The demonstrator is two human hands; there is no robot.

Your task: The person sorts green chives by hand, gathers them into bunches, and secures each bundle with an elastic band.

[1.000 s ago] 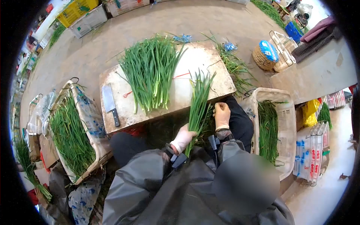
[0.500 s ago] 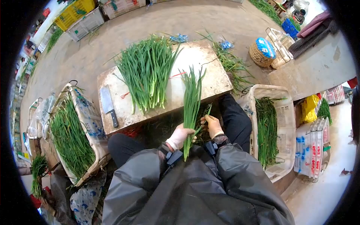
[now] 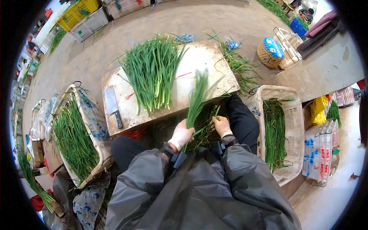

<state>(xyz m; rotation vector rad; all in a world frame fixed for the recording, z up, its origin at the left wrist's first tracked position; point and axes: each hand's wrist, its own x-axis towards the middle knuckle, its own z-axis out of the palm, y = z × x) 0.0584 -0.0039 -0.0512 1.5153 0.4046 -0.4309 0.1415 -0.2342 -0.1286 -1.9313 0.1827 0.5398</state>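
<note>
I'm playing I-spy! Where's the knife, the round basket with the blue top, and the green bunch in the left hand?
Knife [image 3: 112,104]: head view, on its blade.
Round basket [image 3: 265,57]: head view, on its woven side.
Green bunch [image 3: 195,105]: head view, on its leaves above the left hand [image 3: 182,135].

On the board [image 3: 207,57], 1 knife [image 3: 112,104] lies left of greens [image 3: 155,73].

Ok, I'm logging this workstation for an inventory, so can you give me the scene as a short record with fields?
Left hand: gripping a bunch of green stalks
Right hand: pinching a thin green piece
Board: pale, stained, bearing a large pile of stalks
Knife: flat on the board's left end, dark handle toward the person
Left crate: holds green stalks
Right crate: also holds stalks
</note>
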